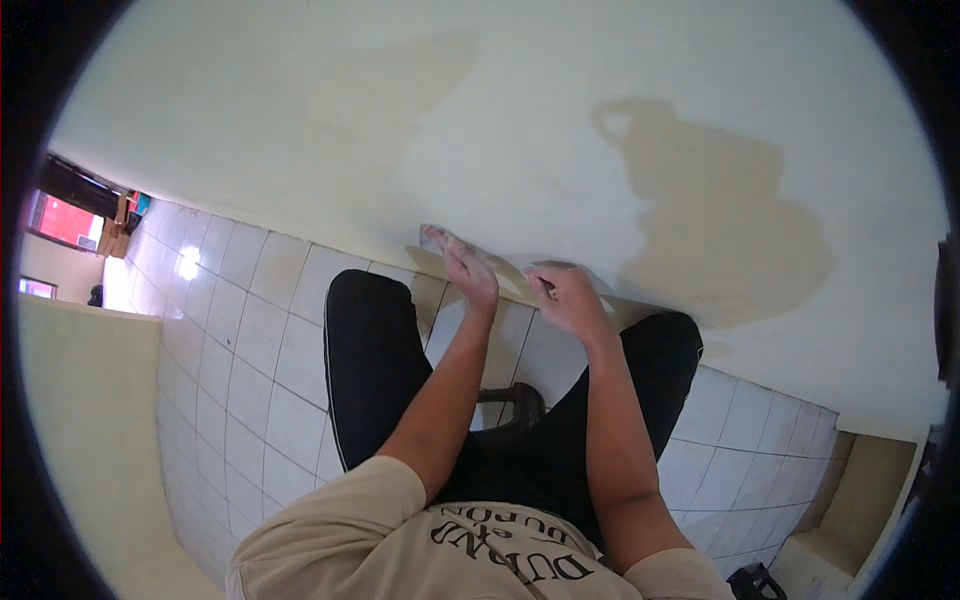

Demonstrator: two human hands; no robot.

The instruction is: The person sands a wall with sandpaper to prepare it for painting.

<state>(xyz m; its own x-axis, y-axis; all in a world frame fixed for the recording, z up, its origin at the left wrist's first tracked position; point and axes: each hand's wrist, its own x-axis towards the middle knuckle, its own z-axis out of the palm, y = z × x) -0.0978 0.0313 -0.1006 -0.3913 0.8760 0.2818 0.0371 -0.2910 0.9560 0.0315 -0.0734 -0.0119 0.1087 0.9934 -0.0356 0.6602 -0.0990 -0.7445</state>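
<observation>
Both hands are held low against a pale painted wall point(525, 150), just above the tiled floor. My left hand point(469, 270) is whitish with dust and has its fingers stretched toward the wall; a small flat greyish piece shows at the fingertips, and I cannot tell exactly what it is or how it is held. My right hand point(566, 296) has its fingers curled near the wall, the thumb and forefinger close together; whether something thin is between them cannot be told. Shadows of the head and arms fall on the wall.
White floor tiles point(247, 322) spread around my black-trousered knees. A dark object, perhaps a stool part point(525, 405), shows between my legs. A low wall point(90, 375) stands at the left, with cardboard boxes point(114, 238) beyond. A ledge point(862, 487) and a black object point(754, 581) are at the lower right.
</observation>
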